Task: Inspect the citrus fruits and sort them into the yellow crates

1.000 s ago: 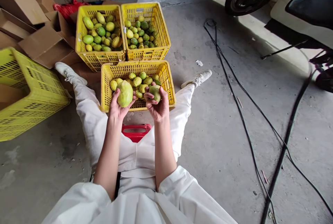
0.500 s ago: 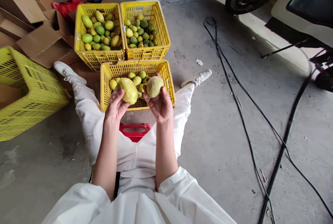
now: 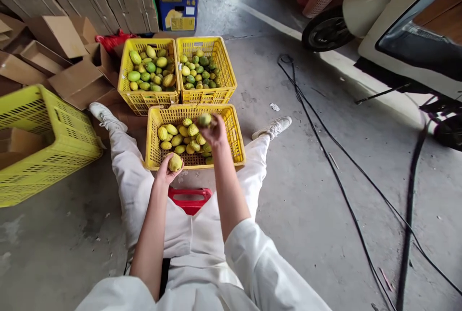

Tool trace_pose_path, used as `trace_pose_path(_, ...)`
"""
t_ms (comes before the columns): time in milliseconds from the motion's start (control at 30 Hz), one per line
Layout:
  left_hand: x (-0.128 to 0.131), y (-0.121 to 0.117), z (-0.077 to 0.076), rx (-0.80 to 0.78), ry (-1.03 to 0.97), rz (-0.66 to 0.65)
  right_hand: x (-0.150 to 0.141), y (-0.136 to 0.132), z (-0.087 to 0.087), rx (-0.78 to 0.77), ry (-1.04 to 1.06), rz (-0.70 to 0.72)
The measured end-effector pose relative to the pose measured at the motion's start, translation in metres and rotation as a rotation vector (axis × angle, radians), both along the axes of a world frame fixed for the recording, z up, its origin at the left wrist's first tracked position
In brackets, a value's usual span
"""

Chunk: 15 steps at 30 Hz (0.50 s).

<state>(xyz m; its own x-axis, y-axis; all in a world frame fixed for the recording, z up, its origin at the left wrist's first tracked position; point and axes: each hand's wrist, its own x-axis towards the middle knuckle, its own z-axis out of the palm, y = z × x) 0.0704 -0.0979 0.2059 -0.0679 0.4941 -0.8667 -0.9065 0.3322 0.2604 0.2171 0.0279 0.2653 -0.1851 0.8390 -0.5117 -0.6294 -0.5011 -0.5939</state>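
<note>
In my left hand, a rounded yellow-green fruit rests above the near rim of the front yellow crate. My right hand is over that same crate, its fingers around a greener fruit that is smeared by motion. Beneath it lies a loose layer of yellow fruits, with the crate's slatted bottom showing around them. Two fuller crates stand behind: the back left crate and the back right crate, both with green and yellow fruits.
A larger yellow-green crate stands at the left, below open cardboard boxes. Something red with a handle is between my legs. Black cables run over the floor on the right, near a parked white scooter.
My right hand has moved forward over the front crate with its fruit. My left hand has turned and stays near the rim, holding its fruit. The view has tilted upward.
</note>
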Motion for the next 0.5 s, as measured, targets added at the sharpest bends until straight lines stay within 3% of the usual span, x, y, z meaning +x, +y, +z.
trace_pose_path(67, -0.004, 0.0, -0.001, 0.011, 0.001, 0.03, 0.005, 0.042, 0.028, 0.131, 0.025, -0.015)
trace_pose_path(100, -0.005, 0.001, -0.001, 0.016, 0.001, 0.043, 0.008, 0.057, 0.037, 0.275, -0.017, -0.027)
trace_pose_path(167, -0.007, 0.002, -0.001, 0.018, -0.002, 0.061, 0.013, 0.07, 0.039, 0.484, -0.216, 0.007)
trace_pose_path(267, -0.005, 0.001, -0.006, -0.001, -0.007, 0.059, 0.021, 0.04, 0.001, 0.599, -0.78, 0.274)
trace_pose_path(400, 0.002, 0.003, -0.009, -0.033, -0.02, 0.029, 0.029, -0.051, -0.078, 0.464, -1.101, 0.579)
trace_pose_path(500, 0.0, 0.028, 0.012, 0.024, -0.028, 0.033, 0.038, -0.104, -0.115, 0.42, -1.281, 0.763)
